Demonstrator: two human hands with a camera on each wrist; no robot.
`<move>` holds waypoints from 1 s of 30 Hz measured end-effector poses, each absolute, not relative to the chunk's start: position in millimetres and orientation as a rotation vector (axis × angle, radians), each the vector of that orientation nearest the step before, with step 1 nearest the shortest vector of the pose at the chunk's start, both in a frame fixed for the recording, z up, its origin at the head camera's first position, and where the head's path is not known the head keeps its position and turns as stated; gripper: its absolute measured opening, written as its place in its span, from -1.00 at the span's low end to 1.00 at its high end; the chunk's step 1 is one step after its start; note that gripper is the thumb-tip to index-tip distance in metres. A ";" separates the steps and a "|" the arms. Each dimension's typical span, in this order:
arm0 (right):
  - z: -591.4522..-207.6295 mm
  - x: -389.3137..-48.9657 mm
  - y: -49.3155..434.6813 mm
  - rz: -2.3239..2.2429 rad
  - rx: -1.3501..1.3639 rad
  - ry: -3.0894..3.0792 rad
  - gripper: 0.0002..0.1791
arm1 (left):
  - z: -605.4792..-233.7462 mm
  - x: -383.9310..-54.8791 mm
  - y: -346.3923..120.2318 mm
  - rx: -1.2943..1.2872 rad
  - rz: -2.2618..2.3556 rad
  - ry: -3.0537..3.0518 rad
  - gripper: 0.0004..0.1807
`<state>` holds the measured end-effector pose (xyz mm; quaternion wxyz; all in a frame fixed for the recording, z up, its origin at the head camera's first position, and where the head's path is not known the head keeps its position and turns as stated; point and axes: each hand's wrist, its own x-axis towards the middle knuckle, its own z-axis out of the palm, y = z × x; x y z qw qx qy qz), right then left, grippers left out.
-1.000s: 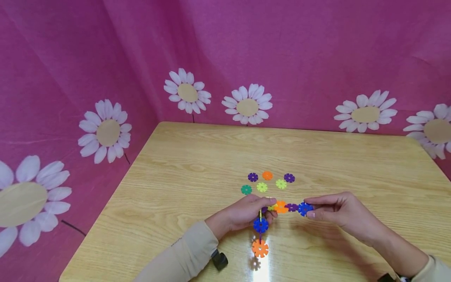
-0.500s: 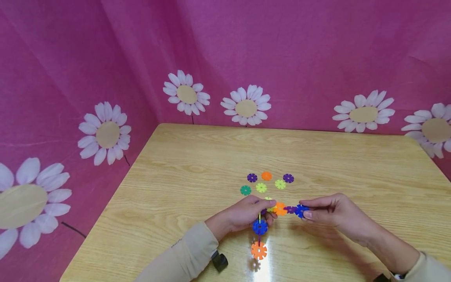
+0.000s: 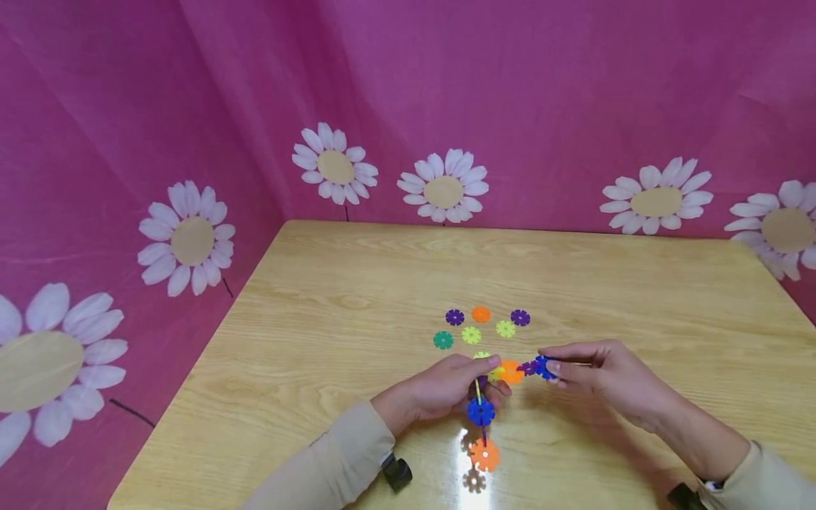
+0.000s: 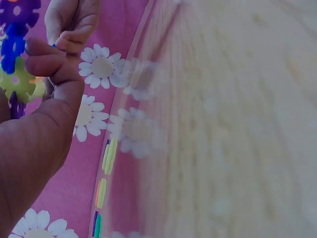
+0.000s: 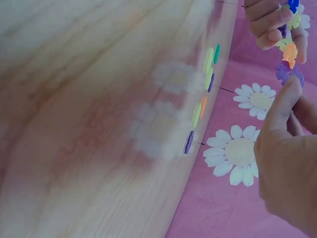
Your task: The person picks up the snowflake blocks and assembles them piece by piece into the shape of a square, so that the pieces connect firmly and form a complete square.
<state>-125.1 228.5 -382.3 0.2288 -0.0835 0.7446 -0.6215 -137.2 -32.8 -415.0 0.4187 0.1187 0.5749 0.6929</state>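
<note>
A chain of interlocking notched plastic discs is held up between both hands. My left hand (image 3: 446,382) pinches it around a yellow-green disc (image 4: 17,82) and a purple one, partly covered by the fingers. From there a branch hangs down with a blue disc (image 3: 481,411) and an orange disc (image 3: 484,455) at its lower end. Rightward run another orange disc (image 3: 511,372), a purple disc (image 3: 527,367) and a blue end disc (image 3: 542,367). Thumb and fingers of my right hand (image 3: 612,382) pinch that blue end disc, covering part of it.
Beyond the hands, several loose discs lie flat on the wooden table (image 3: 357,283), among them a green disc (image 3: 443,340), an orange disc (image 3: 481,314) and a purple disc (image 3: 520,317). A pink flowered curtain (image 3: 542,106) stands behind the table.
My right hand has shifted slightly left and up, and the blue end disc it pinches now sits more tilted. The hanging branch has swung a little to the right.
</note>
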 end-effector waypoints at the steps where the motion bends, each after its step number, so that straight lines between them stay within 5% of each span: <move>1: -381.6 -127.1 228.4 -1.710 -0.215 2.047 -0.48 | -413.7 -137.4 -32.1 0.297 1.732 1.424 -0.31; 14: -379.5 -144.4 221.3 -1.603 -0.296 1.938 -0.51 | -413.5 -132.2 -25.7 0.369 1.627 1.320 -0.05; 25: -375.9 -157.6 210.4 -1.645 -0.324 1.751 -0.50 | -415.0 -136.2 -22.8 0.413 1.566 1.368 -0.05; 30: -372.0 -166.5 198.6 -1.638 -0.329 1.712 -0.50 | -414.0 -140.2 -20.1 0.320 1.669 1.343 -0.20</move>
